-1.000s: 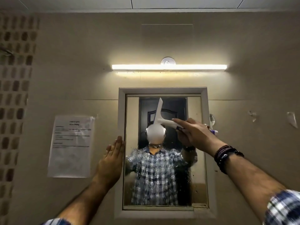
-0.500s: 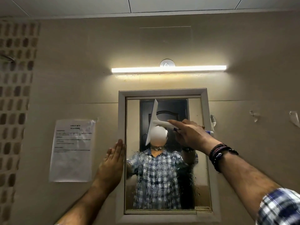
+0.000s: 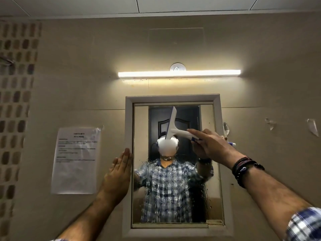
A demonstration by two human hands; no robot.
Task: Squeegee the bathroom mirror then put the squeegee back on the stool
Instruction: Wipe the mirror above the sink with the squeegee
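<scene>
Squeegee (image 3: 171, 125) white, T-shaped, up against the upper middle of the mirror (image 3: 206, 171), blade near vertical and tilted slightly right at the top, top end just under the upper frame edge. Handle runs right from the blade into the right hand (image 3: 212, 146), which grips it, index finger laid along the top of the handle; blue tip of the handle pokes out past the hand on the right side. Dark beaded bracelets (image 3: 243, 168) on the right wrist, plaid sleeve (image 3: 305, 225) at lower right corner. Left hand (image 3: 119, 171) open and flat, fingers together pointing up, pressed on the left side of the white mirror frame (image 3: 128, 119), holding nothing. Upper glass looks clear, lower half covered in water droplets and streaks. Mirror reflects a person in a plaid shirt and a dark door behind. Lit tube light (image 3: 178, 73) on the wall above the mirror. Printed paper sheet (image 3: 76, 160) taped to the wall left of the mirror, text too small to read. Bits of tape (image 3: 312, 129) on the wall to the right. Tiled strip (image 3: 15, 101) at far left. Stool not in view.
</scene>
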